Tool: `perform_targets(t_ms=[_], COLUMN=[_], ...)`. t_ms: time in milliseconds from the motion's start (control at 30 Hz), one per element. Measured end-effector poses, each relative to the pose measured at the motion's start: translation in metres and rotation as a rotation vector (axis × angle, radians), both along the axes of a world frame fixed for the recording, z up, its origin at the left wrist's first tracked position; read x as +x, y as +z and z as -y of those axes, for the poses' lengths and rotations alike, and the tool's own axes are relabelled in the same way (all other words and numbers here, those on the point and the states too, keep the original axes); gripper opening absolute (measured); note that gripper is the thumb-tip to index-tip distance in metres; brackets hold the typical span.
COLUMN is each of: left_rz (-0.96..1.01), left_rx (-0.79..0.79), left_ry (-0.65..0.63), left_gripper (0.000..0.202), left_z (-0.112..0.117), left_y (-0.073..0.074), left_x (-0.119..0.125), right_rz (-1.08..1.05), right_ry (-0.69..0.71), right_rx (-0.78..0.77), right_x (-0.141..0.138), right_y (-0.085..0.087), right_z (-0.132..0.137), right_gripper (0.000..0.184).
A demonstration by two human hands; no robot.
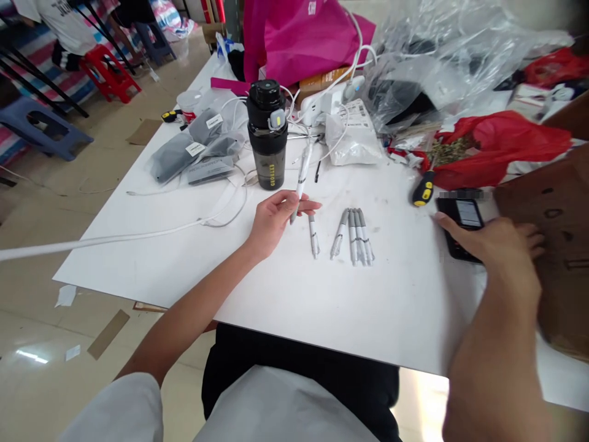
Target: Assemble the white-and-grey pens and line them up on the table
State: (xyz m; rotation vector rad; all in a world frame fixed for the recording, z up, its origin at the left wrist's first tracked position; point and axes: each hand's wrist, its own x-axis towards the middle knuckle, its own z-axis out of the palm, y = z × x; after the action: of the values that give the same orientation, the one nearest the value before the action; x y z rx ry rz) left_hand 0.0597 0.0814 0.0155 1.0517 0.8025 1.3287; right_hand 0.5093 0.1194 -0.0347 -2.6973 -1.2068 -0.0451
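Pen [304, 172] pinched in left hand [273, 221], smartphone [468, 215] under right hand [490, 242]

Left hand: the thumb and fingers are closed on the pen's barrel toward its lower end. The pen stands tilted above the white board [138, 264], clear of the surface. This hold appears to keep the barrel exposed for handling, but the reason cannot be confirmed.

Right hand: the hand is motion-blurred, with the fingers extended and the index finger [448, 226] on the smartphone's left side. Whether it is pressing or gripping the smartphone cannot be determined. The smartphone lies near the right edge of the board, screen up and lit.

Adjacent items: a single pen [313, 238] lies just right of the left hand. Right of it, a close group of pens [354, 236] lies side by side, apparently placed to keep them together and within reach. Their narrow ends fan slightly.

Surrounding items: a black water bottle [267, 153] stands upright behind the left hand. A screwdriver with a yellow-and-black handle [423, 189] lies beside a red plastic bag [499, 150], near the smartphone. A white cable [115, 239] runs across the board, left of the left hand.
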Motion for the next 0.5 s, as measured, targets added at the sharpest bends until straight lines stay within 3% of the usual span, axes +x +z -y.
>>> perform_targets(t_ms=[67, 167, 367, 500], left_rz=[0.139, 0.24, 0.224, 0.191], left_rx=[-0.087, -0.162, -0.202, -0.209], left_ry=[-0.086, -0.177, -0.267, -0.315], left_gripper=[0.047, 0.043, 0.044, 0.048], left_z=[-0.002, -0.001, 0.004, 0.006], left_y=[0.001, 0.002, 0.0, 0.0], left_x=[-0.002, -0.002, 0.001, 0.003], right_rz=[-0.064, -0.1, -0.122, -0.022], right_ry=[0.001, 0.038, 0.032, 0.083], right_rx=[-0.042, 0.013, -0.003, 0.031], right_x=[0.002, 0.0, 0.005, 0.023], right_y=[-0.001, 0.002, 0.002, -0.013], right_z=[-0.001, -0.004, -0.008, -0.01], right_gripper=[0.111, 0.102, 0.108, 0.103])
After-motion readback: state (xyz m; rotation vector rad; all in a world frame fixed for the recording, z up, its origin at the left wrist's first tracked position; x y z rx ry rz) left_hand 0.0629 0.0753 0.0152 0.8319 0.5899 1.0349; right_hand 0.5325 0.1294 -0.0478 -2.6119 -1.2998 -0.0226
